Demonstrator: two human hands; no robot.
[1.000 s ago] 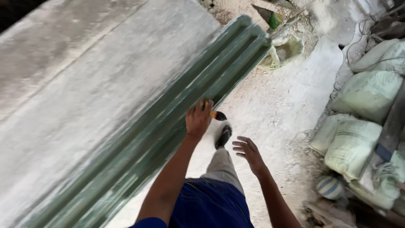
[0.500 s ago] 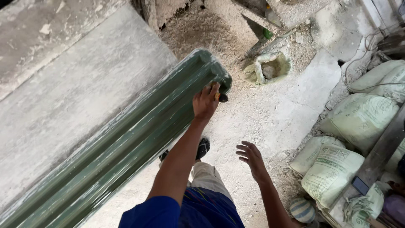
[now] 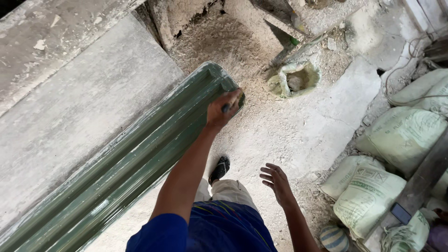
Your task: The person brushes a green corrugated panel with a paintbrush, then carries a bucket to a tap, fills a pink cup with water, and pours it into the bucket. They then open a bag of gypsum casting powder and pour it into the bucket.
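Risk: my left hand (image 3: 223,108) grips a brush handle at the far end of the wet green moulding (image 3: 140,154); my right hand (image 3: 278,183) hangs open, empty. Sleeve or knee could smear paint; rubble floor (image 3: 289,126) invites tripping.

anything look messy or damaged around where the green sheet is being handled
Yes. Beyond the end of the green corrugated sheet under the left hand, a torn-open sack slumps with loose sandy material spread on the floor. The concrete wall edge above is cracked and crumbling. The right hand hangs free.
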